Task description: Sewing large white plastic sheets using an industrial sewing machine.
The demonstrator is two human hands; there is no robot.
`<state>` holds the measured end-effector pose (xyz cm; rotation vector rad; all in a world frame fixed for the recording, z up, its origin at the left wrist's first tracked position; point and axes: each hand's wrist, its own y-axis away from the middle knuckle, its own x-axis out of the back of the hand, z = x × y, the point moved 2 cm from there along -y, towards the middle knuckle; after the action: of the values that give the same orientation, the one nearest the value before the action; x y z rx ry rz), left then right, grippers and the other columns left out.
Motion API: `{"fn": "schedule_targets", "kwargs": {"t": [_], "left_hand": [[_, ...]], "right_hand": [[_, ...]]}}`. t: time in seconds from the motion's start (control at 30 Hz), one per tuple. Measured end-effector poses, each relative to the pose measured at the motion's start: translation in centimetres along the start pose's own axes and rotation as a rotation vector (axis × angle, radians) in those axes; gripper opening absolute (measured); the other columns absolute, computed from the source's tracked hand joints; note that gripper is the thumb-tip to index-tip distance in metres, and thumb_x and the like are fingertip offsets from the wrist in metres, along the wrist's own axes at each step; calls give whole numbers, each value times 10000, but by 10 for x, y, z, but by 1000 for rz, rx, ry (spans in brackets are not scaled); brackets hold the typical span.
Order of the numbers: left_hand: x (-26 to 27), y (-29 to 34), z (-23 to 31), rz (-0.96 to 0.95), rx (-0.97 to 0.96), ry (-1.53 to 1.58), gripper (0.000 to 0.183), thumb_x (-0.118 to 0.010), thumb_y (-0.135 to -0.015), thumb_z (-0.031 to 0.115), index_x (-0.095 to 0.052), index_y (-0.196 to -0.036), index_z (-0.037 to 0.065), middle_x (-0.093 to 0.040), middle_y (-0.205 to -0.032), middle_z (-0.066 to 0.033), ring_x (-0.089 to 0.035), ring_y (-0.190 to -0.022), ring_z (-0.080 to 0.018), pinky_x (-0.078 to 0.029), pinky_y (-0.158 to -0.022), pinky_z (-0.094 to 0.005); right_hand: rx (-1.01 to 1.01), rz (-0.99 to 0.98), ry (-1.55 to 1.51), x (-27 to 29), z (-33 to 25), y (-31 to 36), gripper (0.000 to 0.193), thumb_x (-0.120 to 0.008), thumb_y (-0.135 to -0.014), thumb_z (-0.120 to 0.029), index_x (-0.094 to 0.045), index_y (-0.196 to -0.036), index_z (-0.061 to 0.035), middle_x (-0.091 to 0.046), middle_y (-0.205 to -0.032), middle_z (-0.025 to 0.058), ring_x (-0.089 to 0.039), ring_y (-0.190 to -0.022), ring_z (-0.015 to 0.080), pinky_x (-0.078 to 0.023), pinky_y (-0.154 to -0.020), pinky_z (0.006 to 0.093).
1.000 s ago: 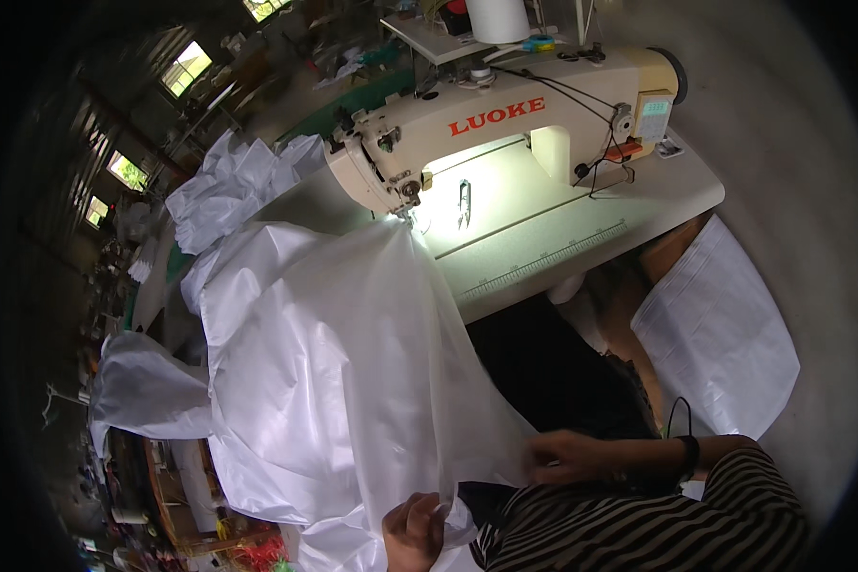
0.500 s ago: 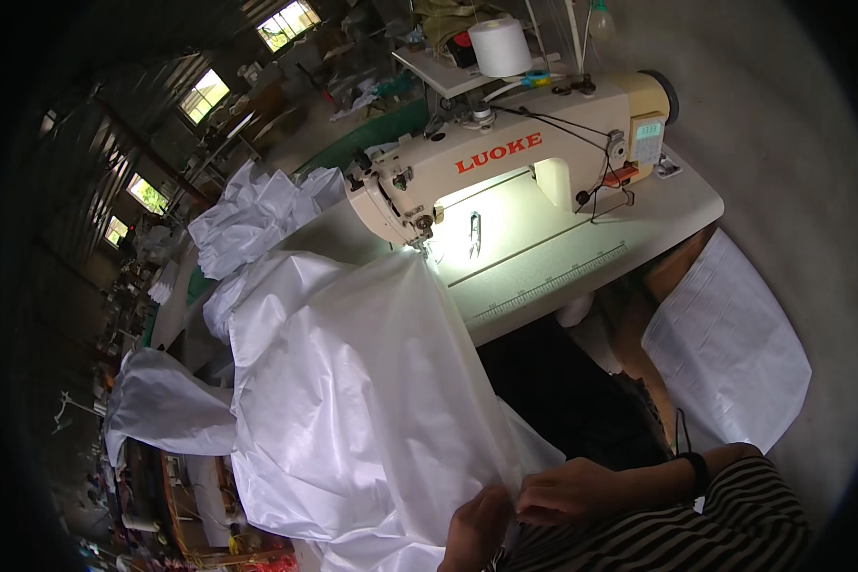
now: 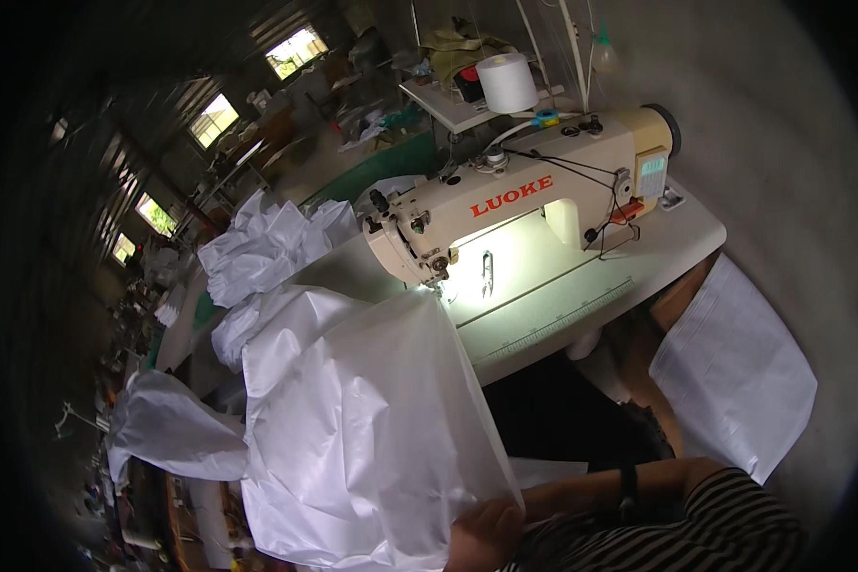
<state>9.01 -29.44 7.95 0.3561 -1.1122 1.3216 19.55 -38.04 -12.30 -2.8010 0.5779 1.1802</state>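
Observation:
A large sheet of shiny white fabric [image 3: 362, 419] runs from under the needle end of a cream sewing machine [image 3: 515, 195] down toward my body. At its near right corner my left hand [image 3: 486, 536] is closed, with the edge pinched in its fingers. Right beside it lies my right hand [image 3: 543, 500], its fingers hidden behind the left hand and the cloth edge. A black band [image 3: 628, 486] circles my right wrist. Small thread snips [image 3: 487, 274] rest on the lit machine bed.
More white fabric is bunched [image 3: 267, 248] left of the machine. A white piece [image 3: 744, 367] hangs at the right below the table corner [image 3: 705, 229]. A white thread cone [image 3: 507, 83] stands behind the machine. A grey-white cloth [image 3: 172, 429] droops at the far left.
The machine and fabric sit slightly lower and further right in the picture. My right hand has slipped behind the left hand and cloth edge; its fingers showed before.

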Motion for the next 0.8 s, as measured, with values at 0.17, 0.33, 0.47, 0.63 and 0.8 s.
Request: {"fn": "schedule_targets", "kwargs": {"t": [0.17, 0.33, 0.47, 0.63, 0.8], "left_hand": [[-7, 1, -15, -283, -71, 76, 92, -586, -826, 83, -500, -792, 78, -515, -738, -107, -579, -649, -315, -476, -555, -432], [-9, -11, -20, -283, -117, 62, 99, -581, -845, 106, -495, -803, 79, -504, -736, -122, -568, -652, -342, -482, -568, -445], [-1, -22, -54, -345, -50, -119, 85, -596, -822, 14, -563, -884, 63, -566, -777, -83, -615, -683, -270, -506, -580, -390], [-2, -66, -86, -258, -137, -147, 59, -611, -798, 64, -556, -814, 79, -597, -772, -83, -634, -642, -261, -516, -559, -378], [-14, -107, -118, -130, -106, -214, 57, -620, -802, 65, -567, -809, 85, -582, -681, -85, -629, -596, -282, -525, -548, -400]], "right_hand": [[196, 514, 491, -35, -150, 14, 506, -482, -1019, -383, -493, -1326, 20, -680, -846, 99, -670, -673, 227, -555, -611, 348], [54, 692, 1976, -38, -166, -26, 659, -573, -842, -115, -350, -1399, 157, -656, -665, 88, -667, -585, 262, -497, -492, 381], [-21, 822, 1960, -50, -151, -34, 725, -595, -793, -115, -348, -1416, 161, -623, -593, 75, -626, -487, 254, -455, -423, 387], [183, 897, 1941, -26, -152, -49, 607, -563, -827, -85, -414, -1367, 149, -636, -613, 90, -642, -510, 269, -476, -447, 410], [180, 942, 1980, -10, -173, -67, 475, -547, -863, -73, -485, -1300, 103, -666, -661, 113, -675, -572, 298, -514, -498, 418]]}}
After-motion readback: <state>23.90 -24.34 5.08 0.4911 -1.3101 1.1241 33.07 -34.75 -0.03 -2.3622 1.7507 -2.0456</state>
